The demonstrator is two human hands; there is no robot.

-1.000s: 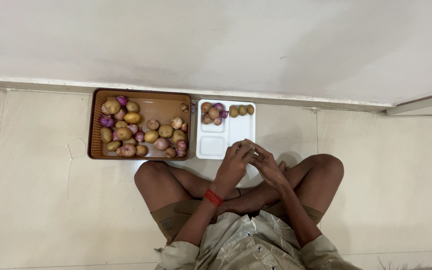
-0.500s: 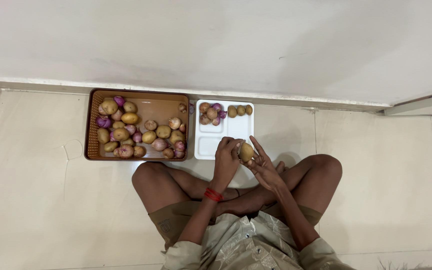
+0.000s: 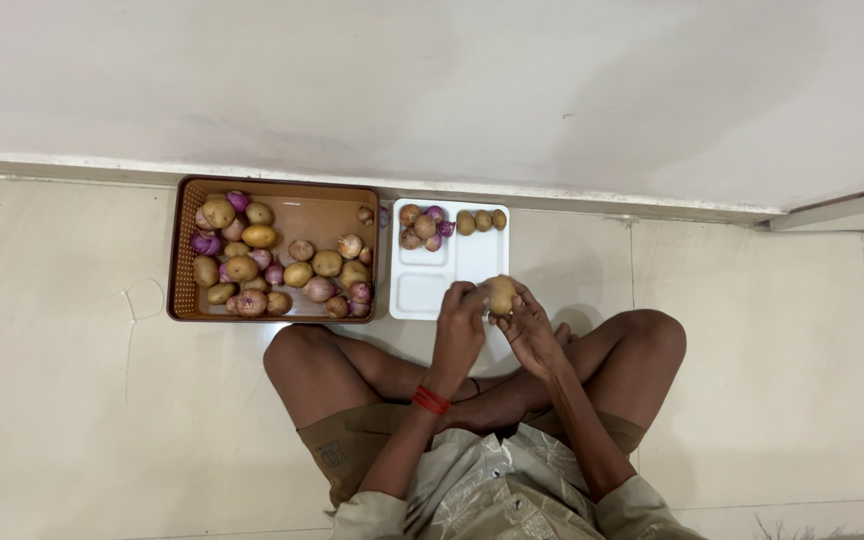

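I sit cross-legged on a tiled floor and hold one brown potato (image 3: 501, 294) between both hands, above the near edge of a white divided tray (image 3: 422, 292). My left hand (image 3: 460, 325), with a red band at the wrist, grips its left side. My right hand (image 3: 529, 330) cups it from the right. In the white tray's far compartments lie several small onions (image 3: 422, 229) and three small potatoes (image 3: 482, 220). To the left, a brown plastic basket (image 3: 181, 270) holds many potatoes and purple onions mixed together.
A white wall with a skirting edge (image 3: 592, 195) runs right behind the basket and tray. My bare knees (image 3: 297, 355) spread out to either side. Pale floor tiles (image 3: 62, 380) lie to the left and right.
Both hands have lifted slightly forward and parted, so the potato between them now shows over the white tray's near edge. The view has shifted a little.
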